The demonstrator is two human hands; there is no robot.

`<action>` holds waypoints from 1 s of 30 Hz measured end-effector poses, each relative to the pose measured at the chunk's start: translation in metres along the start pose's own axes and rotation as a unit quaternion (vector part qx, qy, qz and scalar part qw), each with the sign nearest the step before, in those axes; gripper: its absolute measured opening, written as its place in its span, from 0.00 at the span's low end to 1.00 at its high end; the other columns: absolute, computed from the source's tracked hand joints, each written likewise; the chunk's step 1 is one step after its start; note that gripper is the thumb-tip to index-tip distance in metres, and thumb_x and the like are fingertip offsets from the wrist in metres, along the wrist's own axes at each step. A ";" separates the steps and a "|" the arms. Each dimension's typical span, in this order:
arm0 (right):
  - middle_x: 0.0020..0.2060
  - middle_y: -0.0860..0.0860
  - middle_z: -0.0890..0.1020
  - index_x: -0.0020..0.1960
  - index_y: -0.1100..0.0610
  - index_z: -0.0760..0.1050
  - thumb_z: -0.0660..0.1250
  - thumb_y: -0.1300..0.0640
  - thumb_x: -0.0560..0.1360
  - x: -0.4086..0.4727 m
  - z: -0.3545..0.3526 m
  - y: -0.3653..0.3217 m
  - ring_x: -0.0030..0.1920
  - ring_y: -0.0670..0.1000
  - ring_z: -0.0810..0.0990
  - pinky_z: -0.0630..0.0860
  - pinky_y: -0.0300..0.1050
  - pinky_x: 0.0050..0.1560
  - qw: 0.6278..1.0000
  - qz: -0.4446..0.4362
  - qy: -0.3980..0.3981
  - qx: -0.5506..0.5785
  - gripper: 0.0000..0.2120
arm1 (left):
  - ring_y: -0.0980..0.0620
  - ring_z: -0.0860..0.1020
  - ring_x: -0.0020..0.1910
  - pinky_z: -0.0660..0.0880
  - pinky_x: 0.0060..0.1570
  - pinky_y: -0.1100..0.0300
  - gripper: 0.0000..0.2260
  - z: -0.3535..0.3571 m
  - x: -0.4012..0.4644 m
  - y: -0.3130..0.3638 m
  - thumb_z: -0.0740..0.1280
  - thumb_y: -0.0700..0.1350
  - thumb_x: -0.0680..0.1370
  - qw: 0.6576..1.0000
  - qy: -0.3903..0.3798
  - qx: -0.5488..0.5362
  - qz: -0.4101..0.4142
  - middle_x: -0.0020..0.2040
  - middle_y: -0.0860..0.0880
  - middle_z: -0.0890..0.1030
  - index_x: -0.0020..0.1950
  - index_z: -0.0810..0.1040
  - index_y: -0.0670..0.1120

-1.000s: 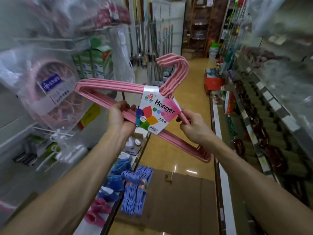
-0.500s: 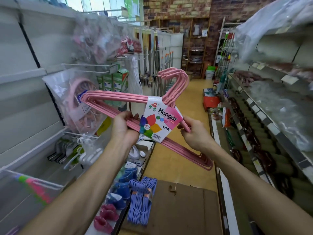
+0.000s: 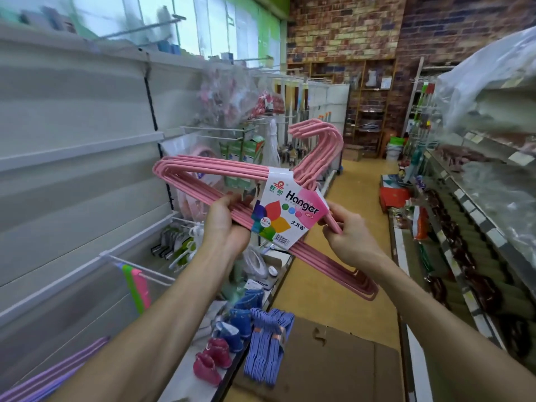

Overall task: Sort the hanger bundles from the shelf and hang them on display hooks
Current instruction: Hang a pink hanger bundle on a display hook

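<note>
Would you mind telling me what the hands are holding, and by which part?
Both hold the pink hanger bundle: left hand on its lower bar, right hand on the sloping arm beside the label.

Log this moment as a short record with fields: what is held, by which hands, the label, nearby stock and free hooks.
held: pink hanger bundle, tilted, hooks pointing up
left hand: grips the lower bars left of the label
right hand: pinches the bars right of the label
label: paper sleeve reading "Hanger"
nearby stock: blue hanger bundle lying on the shelf edge below
free hook: white display hook on the left wall panel
</note>
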State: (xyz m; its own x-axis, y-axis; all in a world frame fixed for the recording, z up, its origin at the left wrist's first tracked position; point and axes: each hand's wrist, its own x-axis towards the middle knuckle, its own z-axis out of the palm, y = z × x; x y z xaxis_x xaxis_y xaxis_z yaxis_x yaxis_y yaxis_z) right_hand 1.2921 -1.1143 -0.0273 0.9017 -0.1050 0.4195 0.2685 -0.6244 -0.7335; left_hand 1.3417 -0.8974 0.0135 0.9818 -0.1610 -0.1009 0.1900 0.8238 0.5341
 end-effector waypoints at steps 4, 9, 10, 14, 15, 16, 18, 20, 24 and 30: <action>0.55 0.51 0.83 0.73 0.51 0.70 0.62 0.72 0.74 -0.005 0.012 -0.018 0.52 0.53 0.82 0.82 0.51 0.50 0.998 -0.047 -0.026 0.010 0.31 | 0.50 0.79 0.32 0.81 0.33 0.57 0.10 -0.013 -0.030 0.016 0.59 0.34 0.80 0.997 0.029 -0.022 0.065 0.32 0.47 0.78 0.41 0.72 0.43; 0.53 0.49 0.83 0.74 0.53 0.69 0.62 0.71 0.74 -0.017 0.035 -0.039 0.47 0.44 0.82 0.76 0.33 0.41 0.990 -0.117 -0.078 0.028 0.31 | 0.47 0.80 0.46 0.74 0.64 0.48 0.05 -0.036 -0.078 0.035 0.61 0.36 0.79 0.987 0.060 -0.045 0.140 0.44 0.43 0.81 0.52 0.76 0.42; 0.52 0.47 0.83 0.74 0.53 0.70 0.63 0.71 0.74 -0.020 0.040 -0.044 0.46 0.40 0.82 0.75 0.31 0.40 0.987 -0.130 -0.090 0.034 0.31 | 0.46 0.80 0.45 0.75 0.62 0.48 0.05 -0.041 -0.090 0.039 0.61 0.36 0.79 0.984 0.074 -0.049 0.157 0.44 0.43 0.81 0.49 0.76 0.43; 0.49 0.43 0.83 0.74 0.50 0.69 0.64 0.69 0.72 -0.038 0.066 -0.063 0.41 0.31 0.79 0.72 0.26 0.37 0.975 -0.163 -0.134 0.065 0.32 | 0.45 0.80 0.42 0.81 0.48 0.50 0.03 -0.064 -0.141 0.056 0.63 0.39 0.80 0.966 0.132 -0.069 0.211 0.44 0.43 0.80 0.47 0.73 0.44; 0.50 0.43 0.83 0.73 0.48 0.70 0.64 0.67 0.71 -0.045 0.074 -0.070 0.41 0.32 0.79 0.72 0.26 0.37 0.971 -0.170 -0.150 0.076 0.32 | 0.44 0.80 0.42 0.81 0.48 0.50 0.03 -0.072 -0.155 0.061 0.63 0.40 0.80 0.962 0.142 -0.074 0.223 0.44 0.43 0.80 0.47 0.74 0.44; 0.51 0.43 0.84 0.73 0.46 0.70 0.63 0.65 0.70 -0.052 0.083 -0.077 0.42 0.34 0.80 0.72 0.27 0.38 0.966 -0.177 -0.168 0.087 0.33 | 0.44 0.80 0.43 0.80 0.50 0.50 0.03 -0.079 -0.169 0.065 0.63 0.41 0.80 0.957 0.152 -0.076 0.237 0.45 0.43 0.79 0.46 0.74 0.44; 0.50 0.39 0.84 0.71 0.41 0.70 0.62 0.69 0.69 -0.068 0.103 -0.093 0.43 0.35 0.80 0.72 0.28 0.39 0.956 -0.190 -0.201 0.102 0.36 | 0.43 0.78 0.48 0.76 0.59 0.48 0.05 -0.096 -0.201 0.076 0.63 0.43 0.79 0.943 0.179 -0.076 0.270 0.47 0.43 0.79 0.45 0.74 0.45; 0.49 0.34 0.82 0.70 0.39 0.70 0.61 0.74 0.69 -0.086 0.125 -0.111 0.43 0.32 0.79 0.71 0.24 0.39 0.944 -0.202 -0.227 0.126 0.39 | 0.43 0.77 0.52 0.72 0.65 0.47 0.05 -0.114 -0.234 0.087 0.63 0.45 0.79 0.927 0.210 -0.071 0.303 0.49 0.43 0.79 0.44 0.74 0.46; 0.51 0.42 0.82 0.72 0.48 0.71 0.62 0.73 0.69 -0.121 0.172 -0.154 0.47 0.34 0.80 0.70 0.22 0.45 0.915 -0.225 -0.296 0.154 0.36 | 0.44 0.78 0.51 0.75 0.59 0.48 0.05 -0.147 -0.304 0.110 0.64 0.45 0.79 0.893 0.258 -0.079 0.360 0.48 0.44 0.80 0.43 0.75 0.47; 0.53 0.36 0.80 0.72 0.50 0.73 0.62 0.73 0.68 -0.185 0.219 -0.224 0.51 0.32 0.75 0.64 0.16 0.47 0.868 -0.287 -0.349 0.205 0.35 | 0.44 0.84 0.43 0.82 0.38 0.50 0.07 -0.177 -0.406 0.131 0.66 0.45 0.78 0.844 0.291 -0.112 0.435 0.42 0.42 0.83 0.42 0.78 0.45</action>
State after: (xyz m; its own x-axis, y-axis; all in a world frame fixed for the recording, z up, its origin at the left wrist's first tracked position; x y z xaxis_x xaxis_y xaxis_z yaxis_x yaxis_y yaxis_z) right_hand 1.1396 -0.7856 -0.0579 0.5265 0.7167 0.4572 0.7107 -0.0759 -0.6994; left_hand 0.9685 -0.6278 -0.0244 0.5721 0.7997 -0.1822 -0.6729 0.5846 0.4533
